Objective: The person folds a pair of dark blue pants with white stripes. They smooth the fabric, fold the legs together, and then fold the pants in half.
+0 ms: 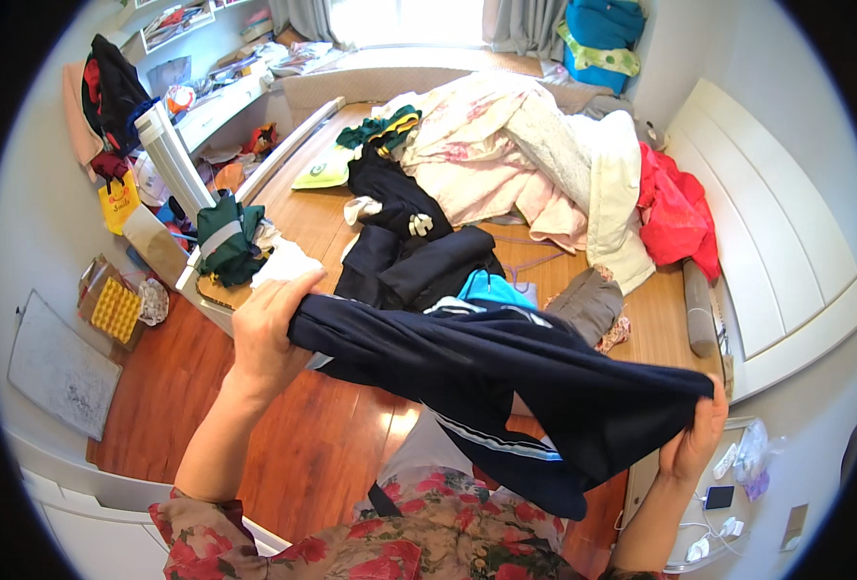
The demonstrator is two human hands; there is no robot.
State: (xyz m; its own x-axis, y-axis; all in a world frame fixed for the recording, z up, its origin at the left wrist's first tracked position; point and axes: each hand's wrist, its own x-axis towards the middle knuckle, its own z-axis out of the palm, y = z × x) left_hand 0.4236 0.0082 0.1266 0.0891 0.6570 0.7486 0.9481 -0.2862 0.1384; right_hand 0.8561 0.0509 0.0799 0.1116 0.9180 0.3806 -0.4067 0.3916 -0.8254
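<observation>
A navy garment with light side stripes (472, 362) is stretched out in the air before me. My left hand (273, 326) grips its left end, and my right hand (696, 428) holds the opposite end, lower down. Behind it on the wooden bed base (660, 319) lie black clothes (414, 264), a bright blue piece of clothing (490, 288) and a rolled grey-brown garment (588, 301). A dark green garment (229, 243) and a white cloth (287, 261) rest on the near left corner of the bed.
Floral bedding (479, 145) and a red cloth (678, 210) are heaped on the bed's far side, by a white headboard (769, 239). A nightstand (733, 471) with chargers stands at right. At left are a whiteboard (66, 362) and a yellow paper bag (118, 203).
</observation>
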